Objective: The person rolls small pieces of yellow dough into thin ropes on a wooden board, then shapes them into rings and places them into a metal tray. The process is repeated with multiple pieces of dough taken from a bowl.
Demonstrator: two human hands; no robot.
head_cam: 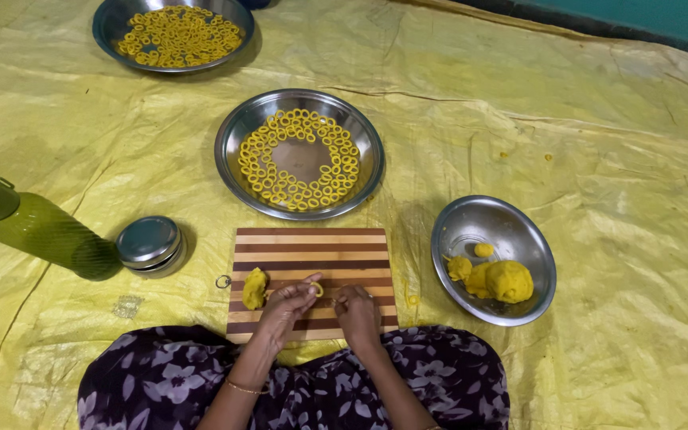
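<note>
Yellow plastic sheeting, creased and wrinkled, covers the whole floor, and a person in a dark flowered garment sits at its near edge behind a striped wooden cutting board. Both hands rest on the board's near half. The left hand has its fingers curled in, with thumb and fingertips pinched on a small ring of yellow dough; a thin bangle shows at that wrist. The right hand lies just beside it, fingers folded down toward the board, and I cannot tell whether it grips anything. A lump of yellow dough sits on the board's left edge, near the left hand. Beyond the board stands a steel plate with many finished dough rings laid in a wide band around its bare centre, and farther off to the left a second steel plate is heaped with more rings. To the right a steel bowl holds larger dough pieces. On the left lie a green bottle on its side and a small round steel tin.
</note>
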